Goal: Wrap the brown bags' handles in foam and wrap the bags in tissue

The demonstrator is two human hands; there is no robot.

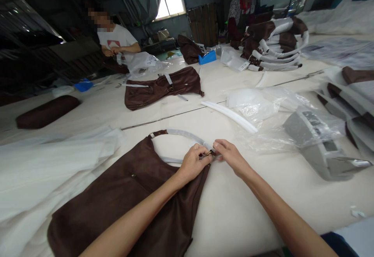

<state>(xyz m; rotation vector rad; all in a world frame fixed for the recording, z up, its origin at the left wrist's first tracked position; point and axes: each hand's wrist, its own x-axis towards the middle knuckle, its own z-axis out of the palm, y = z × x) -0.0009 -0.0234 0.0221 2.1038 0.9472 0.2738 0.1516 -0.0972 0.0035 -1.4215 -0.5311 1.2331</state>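
Note:
A dark brown bag (pixel 117 198) lies on the pale table in front of me, a small zip on its upper face. Its strap (pixel 187 133), wrapped in whitish material, loops away from me above the bag. My left hand (pixel 194 161) is closed on the buckle (pixel 209 154) at the strap's right end. Just to the right, my right hand (pixel 229 154) has its fingers bent toward the same strap end; whether they grip it is hard to tell.
Beyond lie another brown bag (pixel 175 85), a white foam strip (pixel 230 117) and clear plastic (pixel 263 103). A grey tape dispenser (pixel 315 144) stands right, white sheets (pixel 52 171) lie left. Wrapped bags (pixel 274 46) are piled behind. Two people are across the table.

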